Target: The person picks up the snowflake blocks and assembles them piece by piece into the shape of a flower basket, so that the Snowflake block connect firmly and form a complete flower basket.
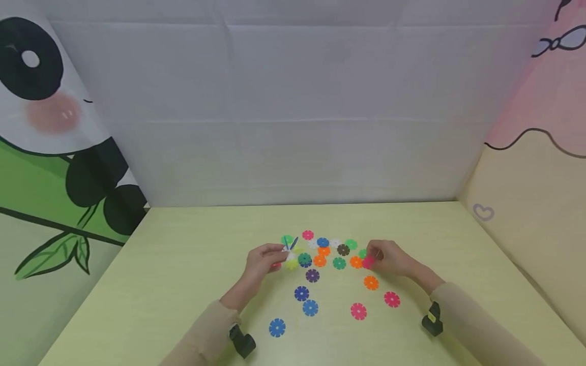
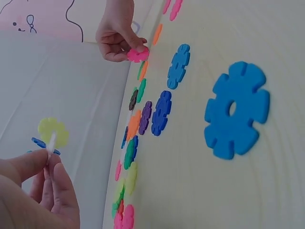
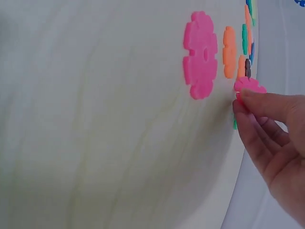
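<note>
Two hands held notched pieces over the table (image 1: pixel 183 284), short of its far edge. Toward the left edge, the left hand (image 1: pixel 263 262) pinched a white disc (image 2: pixel 51 142), seen edge-on, with a pale yellow disc (image 2: pixel 59 132) and blue pieces (image 2: pixel 38 142) against it. Toward the right edge, the right hand (image 1: pixel 389 256) pinched a bright pink disc (image 2: pixel 136 56) with a slotted rim. Loose discs (image 1: pixel 339 263) in many colours lay scattered between.

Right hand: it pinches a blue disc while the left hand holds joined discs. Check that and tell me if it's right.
Not quite: the disc is pink, as the right wrist view shows. The right hand pinches a pink disc while the left hand holds joined discs.
</note>
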A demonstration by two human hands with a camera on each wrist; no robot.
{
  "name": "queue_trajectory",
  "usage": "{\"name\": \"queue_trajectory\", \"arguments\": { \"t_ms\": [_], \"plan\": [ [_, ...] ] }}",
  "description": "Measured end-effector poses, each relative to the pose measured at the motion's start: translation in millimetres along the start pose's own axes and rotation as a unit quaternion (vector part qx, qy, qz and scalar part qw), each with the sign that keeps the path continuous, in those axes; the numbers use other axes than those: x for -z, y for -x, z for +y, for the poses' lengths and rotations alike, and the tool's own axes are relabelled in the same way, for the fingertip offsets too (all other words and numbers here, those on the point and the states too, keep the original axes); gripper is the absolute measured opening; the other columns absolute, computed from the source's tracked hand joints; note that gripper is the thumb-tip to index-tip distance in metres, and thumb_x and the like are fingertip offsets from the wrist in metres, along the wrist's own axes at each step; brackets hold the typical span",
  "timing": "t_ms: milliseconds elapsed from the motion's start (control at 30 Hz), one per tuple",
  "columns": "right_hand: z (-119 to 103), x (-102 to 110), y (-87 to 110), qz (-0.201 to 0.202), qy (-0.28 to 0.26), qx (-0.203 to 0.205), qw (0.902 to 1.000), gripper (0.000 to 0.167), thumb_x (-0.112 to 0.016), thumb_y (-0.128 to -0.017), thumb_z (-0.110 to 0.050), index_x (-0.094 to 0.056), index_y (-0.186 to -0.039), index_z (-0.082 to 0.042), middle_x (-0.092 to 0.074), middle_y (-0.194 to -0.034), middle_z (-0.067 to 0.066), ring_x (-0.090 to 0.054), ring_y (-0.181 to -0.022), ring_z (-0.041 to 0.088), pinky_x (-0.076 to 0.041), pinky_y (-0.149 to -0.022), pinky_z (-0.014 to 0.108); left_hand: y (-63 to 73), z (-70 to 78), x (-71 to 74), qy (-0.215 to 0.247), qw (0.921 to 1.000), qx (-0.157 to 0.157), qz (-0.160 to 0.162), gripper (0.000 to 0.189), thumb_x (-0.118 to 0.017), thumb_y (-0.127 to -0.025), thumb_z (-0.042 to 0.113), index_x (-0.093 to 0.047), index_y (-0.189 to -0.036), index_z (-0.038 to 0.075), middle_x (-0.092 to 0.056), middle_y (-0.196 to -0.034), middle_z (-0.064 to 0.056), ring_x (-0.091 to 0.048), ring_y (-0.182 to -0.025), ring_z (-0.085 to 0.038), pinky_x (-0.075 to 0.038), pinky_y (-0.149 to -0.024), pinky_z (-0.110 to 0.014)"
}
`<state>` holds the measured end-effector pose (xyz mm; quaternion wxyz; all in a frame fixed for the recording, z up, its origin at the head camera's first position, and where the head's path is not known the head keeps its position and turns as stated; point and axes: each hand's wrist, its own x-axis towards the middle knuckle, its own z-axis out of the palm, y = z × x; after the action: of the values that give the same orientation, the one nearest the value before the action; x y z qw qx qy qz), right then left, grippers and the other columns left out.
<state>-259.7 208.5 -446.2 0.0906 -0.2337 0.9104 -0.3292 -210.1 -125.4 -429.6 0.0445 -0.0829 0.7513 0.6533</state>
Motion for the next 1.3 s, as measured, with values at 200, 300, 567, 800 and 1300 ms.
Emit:
{"name": "queue_trajectory", "arguments": {
  "t_ms": [200,300,567,800,1300],
  "plan": [
    [-37,-14,-7.1,0.070,-0.027,0.077,0.9942,0.011,-0.069,-0.086,0.003,-0.065,-0.094,-0.004,-0.071,-0.090,0.008,-0.064,-0.083,0.017,-0.054,-0.072,0.018,-1.0,6.6,-7.3,0.029,0.9996,0.000,-0.001,0.030,-0.068,-0.092,0.013,-0.065,-0.116,-0.002,-0.076,-0.101,-0.010,-0.071,-0.084,-0.011,-0.060,-0.080,-0.027],
    [-63,-25,-12.9,0.124,-0.045,0.126,0.9831,0.012,-0.070,-0.086,0.004,-0.067,-0.095,-0.003,-0.073,-0.091,0.010,-0.067,-0.081,0.019,-0.056,-0.071,0.019,-0.3,11.7,-12.2,0.045,0.9989,-0.006,-0.009,0.030,-0.067,-0.092,0.011,-0.064,-0.118,-0.004,-0.075,-0.104,-0.013,-0.072,-0.084,-0.011,-0.060,-0.079,-0.024],
    [-95,-46,-30.2,0.211,-0.073,0.211,0.9515,0.014,-0.071,-0.084,0.007,-0.067,-0.095,0.000,-0.073,-0.089,0.013,-0.069,-0.078,0.022,-0.058,-0.068,0.020,0.7,22.4,-22.7,0.094,0.9953,-0.005,-0.023,0.030,-0.067,-0.092,0.007,-0.062,-0.118,-0.008,-0.075,-0.104,-0.016,-0.074,-0.085,-0.013,-0.060,-0.077,-0.022],
    [-102,-53,-35.4,0.214,-0.068,0.225,0.9481,0.013,-0.070,-0.084,0.008,-0.067,-0.093,0.000,-0.073,-0.088,0.013,-0.069,-0.078,0.022,-0.059,-0.070,0.022,2.0,21.3,-24.4,0.096,0.9952,0.006,-0.014,0.031,-0.067,-0.093,0.008,-0.062,-0.119,-0.007,-0.073,-0.109,-0.020,-0.075,-0.088,-0.015,-0.059,-0.077,-0.021],
    [-111,-54,-34.5,0.217,-0.054,0.231,0.9467,0.011,-0.073,-0.082,0.008,-0.068,-0.090,0.001,-0.073,-0.084,0.014,-0.072,-0.076,0.023,-0.060,-0.071,0.023,5.5,19.8,-25.3,0.096,0.9954,0.001,-0.012,0.029,-0.067,-0.092,0.006,-0.061,-0.116,-0.008,-0.074,-0.098,-0.014,-0.073,-0.080,-0.009,-0.059,-0.074,-0.020]
  ]
}}
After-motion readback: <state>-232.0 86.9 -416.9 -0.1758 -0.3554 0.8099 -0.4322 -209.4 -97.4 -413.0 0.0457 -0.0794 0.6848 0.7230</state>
